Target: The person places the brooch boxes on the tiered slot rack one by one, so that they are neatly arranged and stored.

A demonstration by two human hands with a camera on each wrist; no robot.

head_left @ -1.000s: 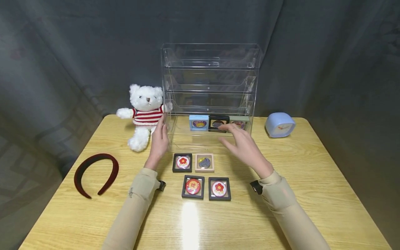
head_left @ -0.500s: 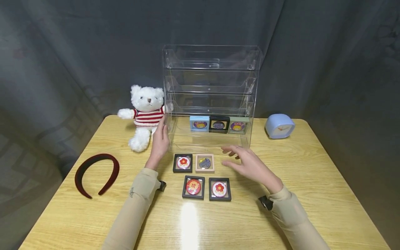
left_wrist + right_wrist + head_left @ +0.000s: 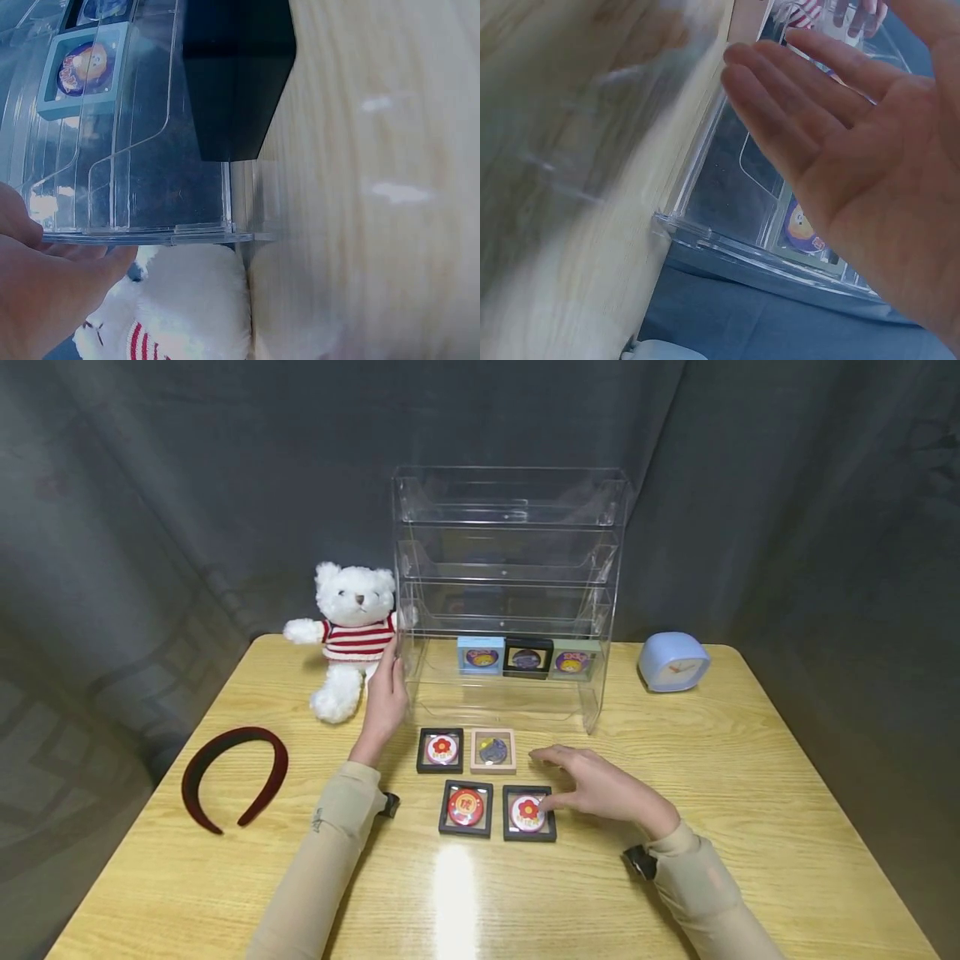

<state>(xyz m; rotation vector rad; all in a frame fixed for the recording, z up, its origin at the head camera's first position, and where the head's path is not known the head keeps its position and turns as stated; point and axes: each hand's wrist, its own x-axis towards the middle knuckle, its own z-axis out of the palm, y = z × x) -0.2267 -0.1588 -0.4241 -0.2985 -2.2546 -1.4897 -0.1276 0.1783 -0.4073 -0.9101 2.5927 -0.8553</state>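
A clear plastic tiered rack [image 3: 504, 524] stands at the back of the table. My left hand [image 3: 385, 702] rests along its left side with straight fingers, also seen in the left wrist view. In its bottom tier stand a light blue frame [image 3: 481, 645], a black frame [image 3: 528, 673] and a green frame [image 3: 592, 660], each holding a round badge. My right hand [image 3: 603, 789] hovers with fingers spread, its thumb overlapping a black framed flower badge [image 3: 522, 812]. Beside that lie a black framed red badge [image 3: 465, 808], another framed flower badge [image 3: 441, 749] and a beige framed badge [image 3: 492, 751].
A white teddy bear [image 3: 356, 639] in a striped sweater sits against the rack's left side. A dark red headband [image 3: 279, 768] lies at the left of the table. At the back right stands a blue clock [image 3: 673, 662]. Dark curtains [image 3: 225, 485] hang behind and beside the table.
My right hand has moved down from the front of the rack's bottom tier to the loose frames nearer me. My left hand has stayed at the rack's side.
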